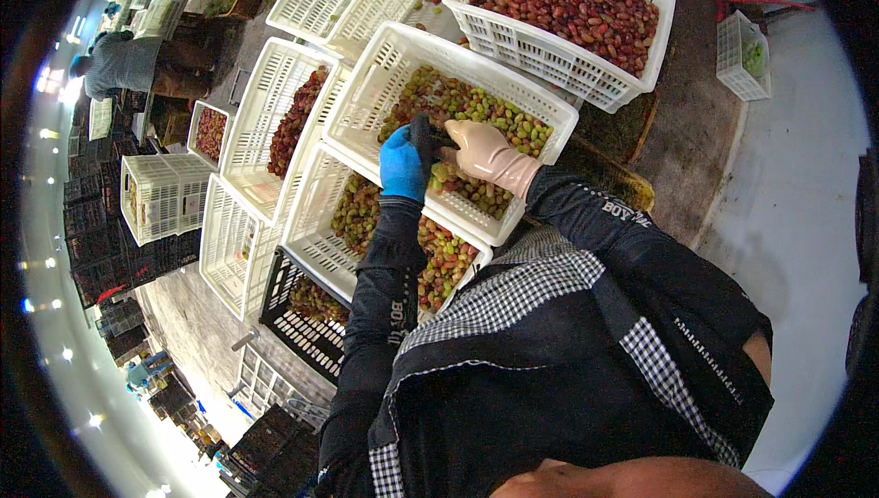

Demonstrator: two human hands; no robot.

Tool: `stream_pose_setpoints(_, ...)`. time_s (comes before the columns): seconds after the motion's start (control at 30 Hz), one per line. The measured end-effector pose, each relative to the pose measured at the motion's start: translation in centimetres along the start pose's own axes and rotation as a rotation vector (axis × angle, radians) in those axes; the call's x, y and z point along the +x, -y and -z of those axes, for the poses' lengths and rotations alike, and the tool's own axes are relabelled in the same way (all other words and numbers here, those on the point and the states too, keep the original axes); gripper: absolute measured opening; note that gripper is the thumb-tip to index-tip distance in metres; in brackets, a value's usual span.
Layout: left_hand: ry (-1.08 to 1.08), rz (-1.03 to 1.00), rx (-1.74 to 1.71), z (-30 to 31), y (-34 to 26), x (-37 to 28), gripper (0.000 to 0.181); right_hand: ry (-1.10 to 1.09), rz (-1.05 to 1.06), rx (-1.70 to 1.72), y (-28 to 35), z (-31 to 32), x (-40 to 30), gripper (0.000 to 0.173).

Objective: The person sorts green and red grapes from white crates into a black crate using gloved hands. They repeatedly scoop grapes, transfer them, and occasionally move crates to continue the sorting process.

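Note:
My left hand (404,164), in a blue glove with dark fingers, is over a white plastic crate of green and reddish grapes (474,103). From the right, my right hand (484,152) meets it in a shiny beige rubber glove, fingers bent. Between and just below them are grapes (445,174), which may belong to a bunch. The fingers are blurred and partly hidden, so I cannot tell what either hand grips. Both hands are inside the outline of the white crate (354,103). Under my left forearm stands another white crate (312,223) with green and reddish grapes.
A white crate heaped with red grapes (566,7) stands beyond. At left are a crate of darker red grapes (297,124) and a black crate (302,336). A small white crate (741,72) rests by the right wall. A person (127,65) bends over at far left.

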State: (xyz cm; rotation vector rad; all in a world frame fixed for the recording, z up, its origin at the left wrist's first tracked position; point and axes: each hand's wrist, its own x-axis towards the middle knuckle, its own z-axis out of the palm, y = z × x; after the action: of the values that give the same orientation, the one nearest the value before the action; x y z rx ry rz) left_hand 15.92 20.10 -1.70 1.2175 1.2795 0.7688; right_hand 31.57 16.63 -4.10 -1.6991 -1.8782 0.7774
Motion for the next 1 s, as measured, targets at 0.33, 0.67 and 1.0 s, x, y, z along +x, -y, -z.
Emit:
stream_pose_setpoints(0.33,-0.031,-0.022,0.137,0.6,1.3,0.3,0.046,0.185,-0.182,0.535,-1.9,3.8,-2.5,0.029)
stream_pose_setpoints(0.67,-0.071,-0.168,0.819,0.2,-0.6,1.4,0.043,-0.115,0.113,0.165,-1.8,0.5,-0.2,0.052)
stream_pose_setpoints(1.0,-0.048,-0.058,0.381,2.6,3.6,1.9,0.048,0.035,-0.020,0.334,-0.6,2.0,-0.9,0.031)
